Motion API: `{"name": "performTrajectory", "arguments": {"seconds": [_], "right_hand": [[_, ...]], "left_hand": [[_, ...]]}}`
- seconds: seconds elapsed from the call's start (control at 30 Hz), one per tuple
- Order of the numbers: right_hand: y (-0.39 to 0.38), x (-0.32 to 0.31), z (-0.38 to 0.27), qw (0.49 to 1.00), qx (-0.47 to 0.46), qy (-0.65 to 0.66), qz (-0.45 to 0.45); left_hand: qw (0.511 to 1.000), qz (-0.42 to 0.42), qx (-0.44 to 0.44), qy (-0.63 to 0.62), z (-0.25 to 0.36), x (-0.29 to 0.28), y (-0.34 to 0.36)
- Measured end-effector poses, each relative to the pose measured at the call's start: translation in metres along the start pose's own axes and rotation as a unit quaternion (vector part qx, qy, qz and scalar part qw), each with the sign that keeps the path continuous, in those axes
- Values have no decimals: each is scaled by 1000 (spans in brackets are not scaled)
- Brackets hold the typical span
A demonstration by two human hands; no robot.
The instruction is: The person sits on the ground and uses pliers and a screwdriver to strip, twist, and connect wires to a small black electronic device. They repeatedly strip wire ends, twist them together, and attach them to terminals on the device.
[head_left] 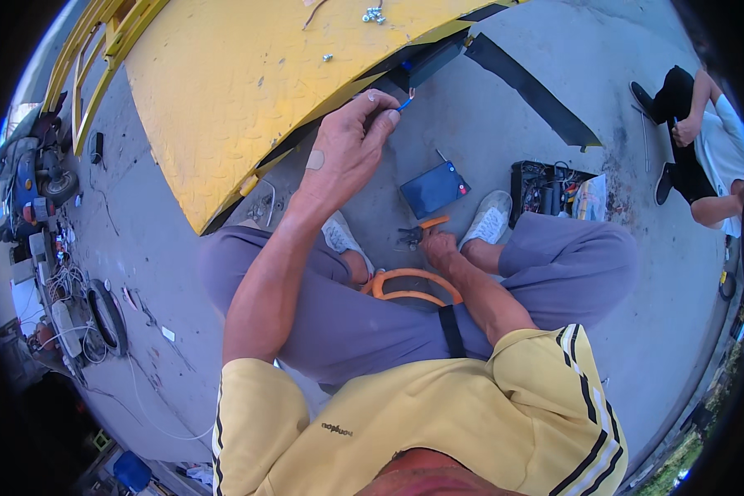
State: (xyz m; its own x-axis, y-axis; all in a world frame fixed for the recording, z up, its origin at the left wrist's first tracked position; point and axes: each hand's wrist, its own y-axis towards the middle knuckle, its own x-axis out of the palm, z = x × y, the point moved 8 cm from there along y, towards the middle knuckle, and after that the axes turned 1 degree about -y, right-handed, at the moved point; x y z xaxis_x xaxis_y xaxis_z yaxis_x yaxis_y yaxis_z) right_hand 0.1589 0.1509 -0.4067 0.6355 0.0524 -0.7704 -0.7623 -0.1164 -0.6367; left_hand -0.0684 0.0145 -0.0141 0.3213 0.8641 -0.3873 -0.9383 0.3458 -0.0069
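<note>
My left hand [347, 136] is closed at the edge of the yellow metal platform, pinching a blue wire [405, 105] whose bare copper strands stick out past the fingertips. Low between my feet, my right hand [440, 248] is wrapped round a pair of pliers [434, 221] with orange handles; their dark jaws point left. The exact kind of pliers is too small to tell. Just beyond them lies a dark rectangular box [436, 190] with a small red spot at one corner. An orange curved frame [422, 275] sits between my legs.
The yellow platform [223, 83] carries several small screws [374, 15]. A black metal strip [533, 91] angles out from its edge. Right of my foot stands a black tool case [546, 194] full of tools. Another person [719, 157] is at far right; a tyre [106, 318] and cables lie left.
</note>
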Motion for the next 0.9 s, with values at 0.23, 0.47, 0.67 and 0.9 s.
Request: {"name": "performTrajectory", "arguments": {"seconds": [0.23,0.47,0.67,0.9], "right_hand": [[-60,-121,0,968,-12,226,-108],[-136,-279,50,769,-44,637,-25],[-154,-383,62,631,-190,752,16],[-145,-414,62,847,-98,414,318]], "left_hand": [[997,26,2,-68,-4,0,11],[990,43,13,-132,-5,4,14],[987,40,-13,-155,-2,1,9],[973,48,-37,-220,-7,-6,3]]}}
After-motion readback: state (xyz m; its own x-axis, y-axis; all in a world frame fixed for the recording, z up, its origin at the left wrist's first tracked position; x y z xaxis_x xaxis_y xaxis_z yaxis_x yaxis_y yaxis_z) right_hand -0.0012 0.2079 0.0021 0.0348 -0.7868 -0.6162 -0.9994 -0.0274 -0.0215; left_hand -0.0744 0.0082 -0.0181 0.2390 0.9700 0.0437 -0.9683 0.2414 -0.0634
